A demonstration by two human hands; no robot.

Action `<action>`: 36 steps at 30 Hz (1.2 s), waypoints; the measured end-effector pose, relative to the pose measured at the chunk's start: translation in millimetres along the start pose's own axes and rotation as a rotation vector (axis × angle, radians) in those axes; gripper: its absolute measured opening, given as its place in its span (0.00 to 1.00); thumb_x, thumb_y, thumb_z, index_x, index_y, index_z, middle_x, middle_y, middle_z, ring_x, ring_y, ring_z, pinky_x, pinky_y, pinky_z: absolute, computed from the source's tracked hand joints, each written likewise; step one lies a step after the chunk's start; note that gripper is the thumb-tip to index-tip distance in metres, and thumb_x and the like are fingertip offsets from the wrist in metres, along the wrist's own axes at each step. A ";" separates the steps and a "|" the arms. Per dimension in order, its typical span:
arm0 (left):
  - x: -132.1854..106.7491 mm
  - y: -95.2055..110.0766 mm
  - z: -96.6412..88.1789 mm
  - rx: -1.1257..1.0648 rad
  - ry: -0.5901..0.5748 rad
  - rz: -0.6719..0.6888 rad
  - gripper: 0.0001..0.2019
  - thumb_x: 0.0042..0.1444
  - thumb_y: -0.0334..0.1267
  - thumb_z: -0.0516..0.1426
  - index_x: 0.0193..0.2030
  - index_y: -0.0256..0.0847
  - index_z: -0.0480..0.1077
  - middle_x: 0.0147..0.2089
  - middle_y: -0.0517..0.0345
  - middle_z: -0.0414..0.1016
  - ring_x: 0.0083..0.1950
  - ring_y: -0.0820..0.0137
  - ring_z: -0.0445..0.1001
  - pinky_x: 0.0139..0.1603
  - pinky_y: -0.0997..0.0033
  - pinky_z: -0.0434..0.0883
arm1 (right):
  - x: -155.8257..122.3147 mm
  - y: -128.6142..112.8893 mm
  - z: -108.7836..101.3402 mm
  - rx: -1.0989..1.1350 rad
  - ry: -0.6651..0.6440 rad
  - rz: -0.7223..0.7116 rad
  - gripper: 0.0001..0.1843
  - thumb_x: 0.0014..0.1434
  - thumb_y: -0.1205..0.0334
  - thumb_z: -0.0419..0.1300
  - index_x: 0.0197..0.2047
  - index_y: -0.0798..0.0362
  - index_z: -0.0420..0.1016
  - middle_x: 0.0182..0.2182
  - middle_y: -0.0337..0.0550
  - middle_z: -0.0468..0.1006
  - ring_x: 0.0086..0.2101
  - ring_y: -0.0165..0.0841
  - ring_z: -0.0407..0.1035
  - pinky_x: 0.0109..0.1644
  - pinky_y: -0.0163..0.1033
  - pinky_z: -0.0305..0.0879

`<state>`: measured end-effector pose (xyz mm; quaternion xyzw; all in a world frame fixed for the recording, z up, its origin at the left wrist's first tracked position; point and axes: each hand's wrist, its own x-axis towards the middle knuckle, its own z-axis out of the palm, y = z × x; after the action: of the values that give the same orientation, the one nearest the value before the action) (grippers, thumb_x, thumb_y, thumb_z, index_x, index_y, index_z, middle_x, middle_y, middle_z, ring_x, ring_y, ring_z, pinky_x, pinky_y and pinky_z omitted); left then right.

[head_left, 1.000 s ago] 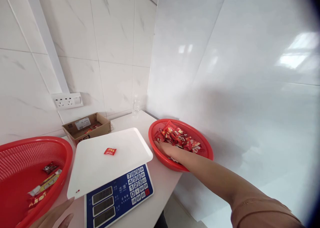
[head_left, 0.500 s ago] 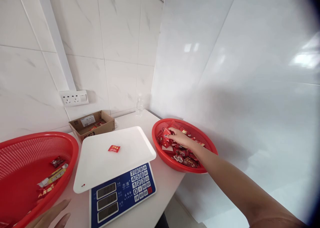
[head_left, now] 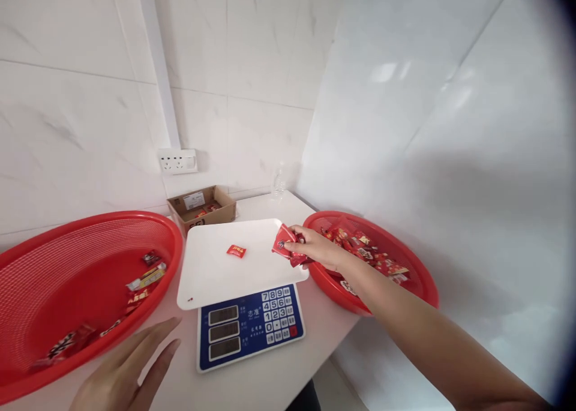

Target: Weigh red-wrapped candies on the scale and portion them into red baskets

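My right hand (head_left: 312,247) is closed on red snack packets (head_left: 284,241), held over the right edge of the white weighing pan (head_left: 211,279). One small red packet (head_left: 236,251) lies alone near the middle of that pan. Below it sits the blue keypad and display panel of the digital scale (head_left: 252,327). My left hand (head_left: 130,369) hangs in front of the scale with fingers apart and nothing in them, beside the left red basket (head_left: 90,222). How many packets my right hand holds is partly hidden by its fingers.
The right red basket (head_left: 427,279), against the wall, holds many wrapped snacks. A few packets (head_left: 146,279) lie in the left basket. Behind the scale stand a cardboard box (head_left: 202,210) and a clear plastic bottle (head_left: 278,182). A socket (head_left: 178,161) is on the wall.
My right hand has left the right basket with red packets and moved left to the pan's edge. The view has shifted, and more of my left hand shows.
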<state>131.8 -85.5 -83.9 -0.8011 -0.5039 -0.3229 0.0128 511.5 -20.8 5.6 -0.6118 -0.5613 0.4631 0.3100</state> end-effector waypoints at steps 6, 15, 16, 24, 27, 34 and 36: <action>-5.3 3.7 -20.1 0.117 0.010 -0.004 0.15 0.59 0.48 0.52 0.50 0.54 0.74 0.47 0.61 0.81 0.41 0.68 0.80 0.37 0.75 0.77 | 29.3 -17.6 37.6 -0.328 -0.147 -0.025 0.17 0.55 0.55 0.62 0.47 0.47 0.66 0.32 0.38 0.76 0.28 0.28 0.71 0.25 0.30 0.64; -14.2 -7.8 -17.4 0.142 -0.030 -0.021 0.18 0.59 0.51 0.51 0.52 0.53 0.72 0.50 0.60 0.80 0.44 0.67 0.80 0.39 0.75 0.77 | 45.2 -14.5 36.8 -0.691 0.164 -0.163 0.17 0.58 0.64 0.56 0.51 0.46 0.66 0.33 0.36 0.75 0.33 0.30 0.69 0.35 0.34 0.60; -13.2 -7.0 -16.0 0.140 -0.033 -0.012 0.18 0.59 0.51 0.51 0.52 0.53 0.72 0.50 0.60 0.80 0.45 0.67 0.80 0.39 0.75 0.77 | 44.9 -14.9 37.5 -0.665 0.160 -0.169 0.17 0.58 0.65 0.55 0.52 0.46 0.66 0.33 0.36 0.75 0.33 0.30 0.69 0.36 0.34 0.60; -9.6 -3.0 -13.2 0.142 -0.062 -0.009 0.17 0.59 0.51 0.52 0.51 0.53 0.73 0.50 0.62 0.80 0.45 0.68 0.80 0.39 0.78 0.77 | 59.4 -5.7 34.0 -0.402 0.187 -0.207 0.21 0.57 0.66 0.54 0.54 0.46 0.65 0.44 0.39 0.74 0.33 0.27 0.69 0.36 0.33 0.66; -15.4 -9.7 -12.2 0.162 -0.069 -0.017 0.18 0.59 0.51 0.51 0.52 0.54 0.71 0.51 0.62 0.79 0.47 0.67 0.79 0.40 0.76 0.77 | 62.5 -0.1 27.8 -0.433 0.240 -0.179 0.21 0.57 0.67 0.54 0.54 0.45 0.65 0.46 0.40 0.74 0.34 0.28 0.70 0.37 0.34 0.66; -13.3 -8.4 -11.3 0.190 -0.105 -0.030 0.18 0.59 0.51 0.51 0.54 0.55 0.70 0.52 0.64 0.79 0.48 0.68 0.79 0.39 0.76 0.77 | 64.2 8.1 33.7 -0.557 0.243 -0.166 0.21 0.55 0.68 0.57 0.53 0.46 0.67 0.44 0.41 0.75 0.37 0.31 0.69 0.44 0.37 0.64; -10.4 -4.8 -13.1 0.175 -0.102 -0.016 0.18 0.59 0.51 0.51 0.54 0.55 0.70 0.52 0.64 0.79 0.48 0.68 0.79 0.40 0.77 0.77 | 65.6 8.8 38.9 -0.539 0.219 -0.205 0.22 0.55 0.67 0.58 0.54 0.47 0.66 0.46 0.42 0.74 0.39 0.31 0.69 0.46 0.39 0.64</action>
<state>118.3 -95.9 -80.5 -0.8082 -0.5366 -0.2364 0.0545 475.6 36.0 -31.4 -0.6584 -0.6861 0.1953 0.2402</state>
